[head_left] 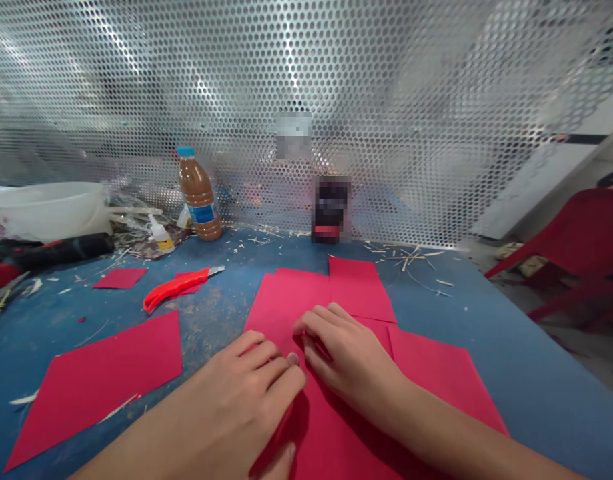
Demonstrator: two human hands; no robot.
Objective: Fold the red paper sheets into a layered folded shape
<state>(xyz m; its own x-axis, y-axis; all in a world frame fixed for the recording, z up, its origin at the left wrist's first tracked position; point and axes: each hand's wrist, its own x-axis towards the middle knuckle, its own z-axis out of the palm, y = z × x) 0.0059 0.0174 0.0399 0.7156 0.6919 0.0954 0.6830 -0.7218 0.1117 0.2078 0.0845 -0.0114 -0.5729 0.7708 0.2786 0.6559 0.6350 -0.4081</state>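
Observation:
Red paper sheets (326,433) lie overlapping on the blue table in front of me. My left hand (261,387) rests over the main sheet, fingers bent loosely and touching the paper, with its thumb held apart lower down. Just to its right, my right hand (343,347) is curled, fingertips drawn together over the same sheet; anything between them is hidden. A smaller red piece (361,287) overlaps the far edge, and another red piece (441,373) extends from under my right forearm.
A red-handled cutter (176,288), blade out, lies left near a loose red sheet (111,373) and a small red piece (120,278). Behind stand a brown bottle (199,193), a glue bottle (161,235), and a white tub (51,210). A perforated metal panel (411,120) borders the table.

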